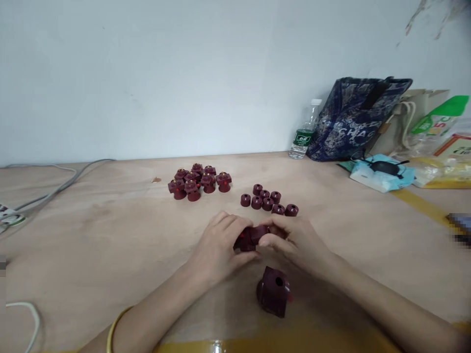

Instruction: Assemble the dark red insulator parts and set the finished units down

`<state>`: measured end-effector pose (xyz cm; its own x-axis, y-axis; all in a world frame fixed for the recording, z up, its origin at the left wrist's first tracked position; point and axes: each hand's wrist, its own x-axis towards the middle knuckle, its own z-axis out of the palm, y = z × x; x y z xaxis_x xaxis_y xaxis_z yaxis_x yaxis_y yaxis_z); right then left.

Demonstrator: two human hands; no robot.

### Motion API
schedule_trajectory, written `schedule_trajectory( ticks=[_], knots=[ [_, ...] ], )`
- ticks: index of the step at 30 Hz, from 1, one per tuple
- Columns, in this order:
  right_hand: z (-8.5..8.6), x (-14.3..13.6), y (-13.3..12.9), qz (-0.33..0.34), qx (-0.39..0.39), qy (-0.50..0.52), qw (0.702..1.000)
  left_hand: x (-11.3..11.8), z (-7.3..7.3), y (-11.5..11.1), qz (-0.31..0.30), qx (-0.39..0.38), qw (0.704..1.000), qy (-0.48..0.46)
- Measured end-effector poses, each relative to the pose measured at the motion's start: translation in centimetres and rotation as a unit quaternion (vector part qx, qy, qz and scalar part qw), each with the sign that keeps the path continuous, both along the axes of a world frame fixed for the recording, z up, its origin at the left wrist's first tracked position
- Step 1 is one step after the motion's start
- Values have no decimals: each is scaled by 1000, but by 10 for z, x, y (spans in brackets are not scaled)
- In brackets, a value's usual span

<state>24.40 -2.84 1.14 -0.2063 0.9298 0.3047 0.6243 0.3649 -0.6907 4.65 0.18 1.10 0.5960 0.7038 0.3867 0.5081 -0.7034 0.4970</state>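
My left hand (224, 247) is closed around a maroon plastic lamp socket (248, 240), lying on its side between my hands. My right hand (294, 240) pinches the right end of that same socket with thumb and forefinger. Whether this end is a separate cap cannot be made out. Just below my hands, another maroon lamp socket (275, 289), with a square top and a dark hole, rests on the table. Past my fingers sit several small round maroon caps (268, 203) with holes in their tops.
Several maroon sockets with brass screws (192, 189) stand grouped further back, left of the caps. A water bottle (303, 132), a dark blue bag (353, 120) and a light blue tissue pack (380, 176) are at the back right. Grey cables (68, 184) lie at left.
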Motion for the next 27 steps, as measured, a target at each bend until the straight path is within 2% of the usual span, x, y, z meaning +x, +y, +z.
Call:
schedule_trajectory(
  ticks=[2,5,7,9,10,11,12,13,14,15,16,17,20,23,25,27],
  knots=[
    [1,13,8,-40,45,-35,998,0,2,-1,-13,-134,990,-45],
    [-6,39,25,-142,132,-126,973,-9,12,1,-74,-348,931,-79],
    [-15,52,35,-130,136,-198,962,-22,22,6,-163,-461,870,-61],
    [-25,57,41,-94,117,-239,959,-37,30,16,-235,-538,810,-17],
    [-28,57,42,-84,109,-248,959,-45,32,23,-241,-545,803,-1],
    [-31,55,43,-79,106,-252,959,-51,32,32,-210,-524,825,6],
    [-32,53,42,-79,106,-253,958,-57,31,42,-144,-463,874,-1],
    [-32,51,41,-80,108,-252,958,-62,28,53,-22,-350,936,-26],
    [-31,48,40,-79,109,-249,959,-65,24,63,129,-209,968,-39],
    [-29,46,39,-76,110,-244,961,-67,19,73,229,-104,967,-22],
    [-27,45,38,-74,111,-237,962,-68,13,81,291,-42,956,12],
    [-25,43,37,-76,113,-229,964,-68,8,87,325,-12,944,48],
    [-19,40,33,-89,130,-196,968,-68,-4,91,325,10,940,106],
    [-15,34,28,-82,133,-132,979,-66,-12,81,271,26,961,39],
    [-14,27,24,-71,110,-63,989,-61,-17,72,233,-25,971,-54],
    [-14,21,21,-51,81,6,995,-51,-22,64,191,-126,963,-144]
  ],
)
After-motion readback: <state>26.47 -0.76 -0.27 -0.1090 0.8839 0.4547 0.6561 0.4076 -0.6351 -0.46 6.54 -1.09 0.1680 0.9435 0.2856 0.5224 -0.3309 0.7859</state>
